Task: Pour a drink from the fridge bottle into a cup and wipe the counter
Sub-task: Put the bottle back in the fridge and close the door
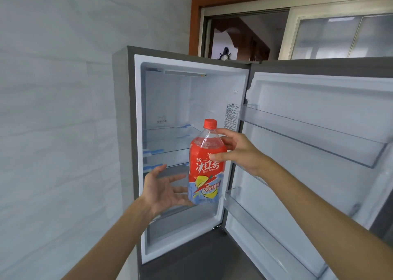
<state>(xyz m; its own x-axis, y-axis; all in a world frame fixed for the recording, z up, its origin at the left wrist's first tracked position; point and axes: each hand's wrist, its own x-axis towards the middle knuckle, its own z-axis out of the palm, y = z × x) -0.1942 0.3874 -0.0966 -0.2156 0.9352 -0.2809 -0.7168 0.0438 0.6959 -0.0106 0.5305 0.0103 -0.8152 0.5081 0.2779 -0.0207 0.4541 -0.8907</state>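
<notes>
An ice tea bottle (205,169) with a red cap and a red, blue and yellow label hangs upright in front of the open fridge (129,130). My right hand (238,150) grips its upper part from the right, thumb across the label. My left hand (163,188) is spread open, palm up, just left of and under the bottle's base; whether the fingers touch it I cannot tell. No cup or counter is in view.
The fridge door (319,141) stands swung wide to the right, with clear door racks. Inside are glass shelves (170,130) with nothing on them. A grey tiled wall (53,109) is on the left. A wooden doorway (234,35) rises behind the fridge.
</notes>
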